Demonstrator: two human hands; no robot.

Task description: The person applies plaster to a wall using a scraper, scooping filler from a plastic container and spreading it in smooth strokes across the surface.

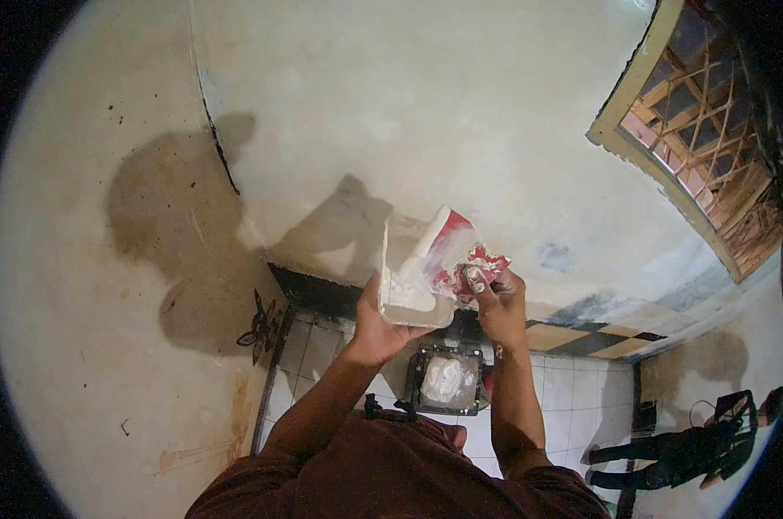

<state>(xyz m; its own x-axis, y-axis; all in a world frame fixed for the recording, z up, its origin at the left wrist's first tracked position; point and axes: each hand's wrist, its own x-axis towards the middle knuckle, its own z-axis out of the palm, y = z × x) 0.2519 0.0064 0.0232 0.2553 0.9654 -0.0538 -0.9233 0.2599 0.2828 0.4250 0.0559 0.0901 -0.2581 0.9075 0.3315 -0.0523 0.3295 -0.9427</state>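
In my left hand (376,327) is a pale rectangular plastic tub (390,256) with white paste inside, held at its lower left side with my fingers underneath. My right hand (500,307), smeared with white paste, grips a red flexible scraper (451,232) by its crumpled, paste-covered end. The scraper's wide blade, coated in white, lies over the tub's right part, and my right thumb presses on the red piece. Below my hands, on the tiles, stands a dark square container (420,386) holding a white lump of the same-looking material.
A patched pale wall (461,121) fills the view ahead, with a checkered band (549,337) low on it. A lattice window (699,130) is at upper right. A person in dark clothes (677,454) stands on the tiled floor (573,398) at lower right. A side wall (89,329) runs along the left.
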